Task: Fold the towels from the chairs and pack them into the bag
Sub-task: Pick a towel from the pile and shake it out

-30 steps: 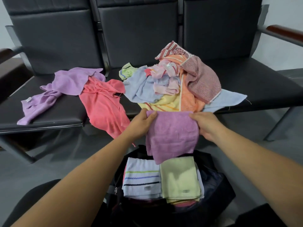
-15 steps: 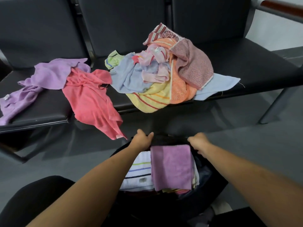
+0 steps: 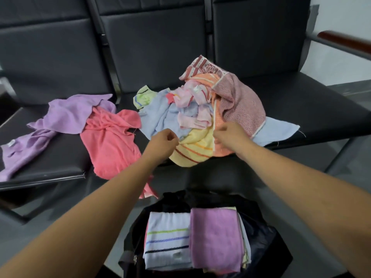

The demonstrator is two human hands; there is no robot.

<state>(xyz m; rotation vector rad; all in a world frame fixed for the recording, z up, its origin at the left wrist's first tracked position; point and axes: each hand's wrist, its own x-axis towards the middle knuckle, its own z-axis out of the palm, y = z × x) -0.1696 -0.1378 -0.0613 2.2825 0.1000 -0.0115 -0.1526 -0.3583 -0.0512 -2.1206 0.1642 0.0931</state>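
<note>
The person stretches both bare arms to the heap of loose towels on the black chairs. The left hand has its fingers curled and pinches the upper edge of the yellow striped towel, which hangs over the front of the seat. The right hand lies with curled fingers where this towel meets the orange towel. It is blurred, so I cannot tell if it grips anything. Behind them lie a light blue towel, a pink towel and a dusty rose towel. To the left, a lilac towel and a coral towel lie crumpled and touching. On the floor in front the black bag stands open. Inside it a folded white striped towel and a folded purple towel lie side by side.
</note>
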